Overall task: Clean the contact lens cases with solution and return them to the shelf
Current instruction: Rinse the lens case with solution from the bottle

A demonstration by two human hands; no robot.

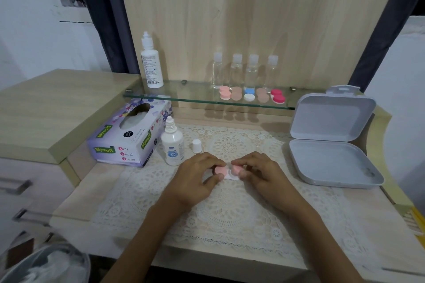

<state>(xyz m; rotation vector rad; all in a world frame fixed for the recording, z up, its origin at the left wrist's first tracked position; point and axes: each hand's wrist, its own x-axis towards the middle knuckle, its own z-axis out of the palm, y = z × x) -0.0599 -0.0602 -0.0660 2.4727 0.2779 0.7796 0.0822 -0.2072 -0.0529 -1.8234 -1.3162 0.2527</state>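
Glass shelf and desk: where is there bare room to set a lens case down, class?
Free: the glass shelf between the tall white bottle and the row of cases; the lace mat between the loose cap and the grey box, and its near edge. Crowded: the shelf's right half, and the desk's left by the tissue box and small bottle.

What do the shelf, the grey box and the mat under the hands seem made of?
Shelf: clear glass, glossy; the wall shows through, edge greenish. Grey box: likely moulded plastic, matte, rounded corners, hinged lid open. Mat: white openwork lace pattern; cloth or vinyl, cannot tell.
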